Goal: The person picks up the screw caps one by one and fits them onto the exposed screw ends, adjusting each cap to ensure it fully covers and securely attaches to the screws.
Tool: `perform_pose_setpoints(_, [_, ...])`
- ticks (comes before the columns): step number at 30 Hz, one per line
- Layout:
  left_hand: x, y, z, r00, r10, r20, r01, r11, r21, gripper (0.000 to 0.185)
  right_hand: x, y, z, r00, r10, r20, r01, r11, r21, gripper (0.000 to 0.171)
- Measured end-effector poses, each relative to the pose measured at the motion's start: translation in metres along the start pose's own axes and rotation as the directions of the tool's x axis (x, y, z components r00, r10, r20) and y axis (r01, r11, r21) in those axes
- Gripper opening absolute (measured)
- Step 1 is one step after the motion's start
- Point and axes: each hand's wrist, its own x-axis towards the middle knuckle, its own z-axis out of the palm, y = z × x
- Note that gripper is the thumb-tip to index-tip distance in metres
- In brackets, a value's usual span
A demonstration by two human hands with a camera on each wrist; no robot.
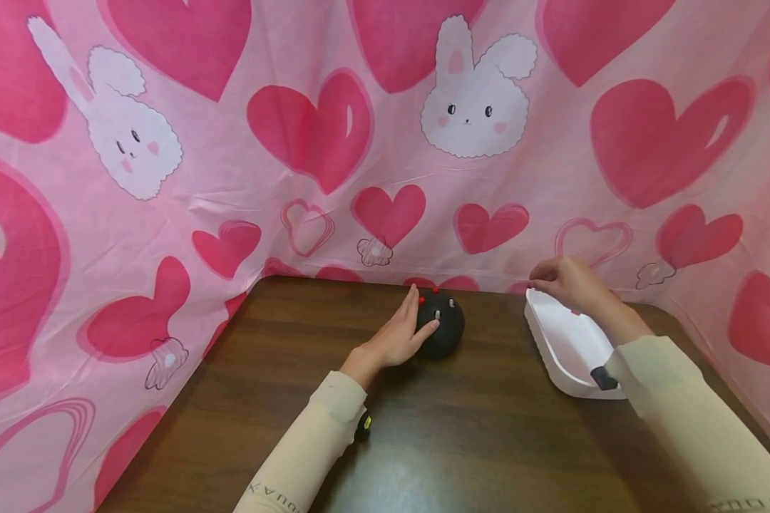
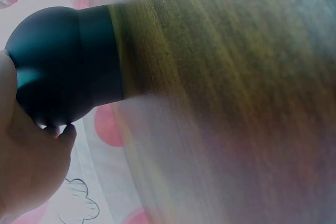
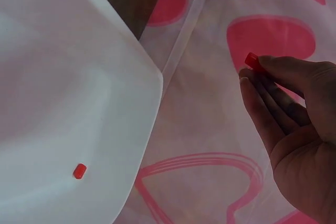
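A black ball-shaped object point(image 1: 444, 340) with a cylindrical base, plain in the left wrist view, stands on the table. Small red and grey pegs stick out of its top. My left hand point(image 1: 390, 339) lies against its left side, fingers straight and thumb reaching across the front. Between thumb and fingertips, my right hand point(image 3: 296, 124) pinches a small red peg point(image 3: 253, 61). In the head view that hand is over the far end of a white tray point(image 1: 555, 356). Another small red peg point(image 3: 80, 171) lies inside the tray.
The brown wooden table point(image 1: 475, 442) reaches back to a pink cloth point(image 1: 398, 164) printed with hearts and rabbits, which also hangs along both sides. Dark devices sit at both cuffs, one point(image 1: 604, 377) overlapping the tray's near end in the head view.
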Motion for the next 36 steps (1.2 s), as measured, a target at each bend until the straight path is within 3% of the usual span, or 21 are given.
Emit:
perform_pose_setpoints(17, [-0.002,-0.001,0.001,1.0,0.018,0.0,-0.018,1.0,0.002,0.09,0.001,-0.023,0.001,0.998,-0.052,-0.018,0.053,0.998,0.029,0.011])
perform_pose_setpoints(25, [-0.003,0.001,0.001,1.0,0.029,-0.003,-0.029,0.999,-0.013,0.08,0.002,-0.029,0.005,0.997,-0.069,-0.042,0.069,0.997,0.023,0.009])
perform_pose_setpoints(36, [0.0,0.0,-0.001,0.999,0.032,-0.005,-0.032,0.999,-0.015,0.078,0.006,-0.05,0.013,0.987,-0.136,-0.087,0.138,0.99,0.025,0.01])
